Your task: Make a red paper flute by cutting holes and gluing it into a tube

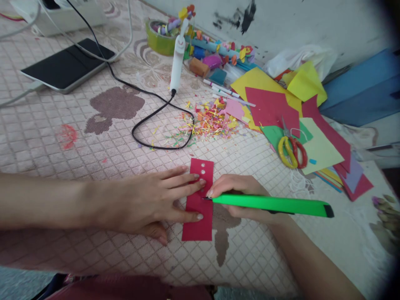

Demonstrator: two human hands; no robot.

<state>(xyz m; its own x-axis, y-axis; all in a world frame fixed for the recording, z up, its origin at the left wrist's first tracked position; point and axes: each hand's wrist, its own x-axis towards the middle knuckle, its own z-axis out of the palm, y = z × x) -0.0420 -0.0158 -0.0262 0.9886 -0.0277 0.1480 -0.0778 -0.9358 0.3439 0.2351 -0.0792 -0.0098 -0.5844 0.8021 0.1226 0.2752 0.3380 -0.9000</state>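
A red paper strip point(197, 230) lies upright on the patterned tablecloth, with several small round holes down its upper part. My left hand point(162, 200) rests flat with fingers spread, its fingertips pressing on the strip from the left. In my right hand point(240, 189) is a green utility knife point(271, 204), gripped near its front end. Its short blade tip touches the strip just below my left fingers, and the handle points to the right. Part of the strip is hidden under my left fingers.
Behind the strip lie a heap of paper scraps point(215, 121) and a white glue gun point(177, 62) with a looped black cord. Scissors point(292, 152) rest on coloured paper sheets point(271, 106) to the right. A tablet point(70, 64) and green tape roll point(159, 39) are further back.
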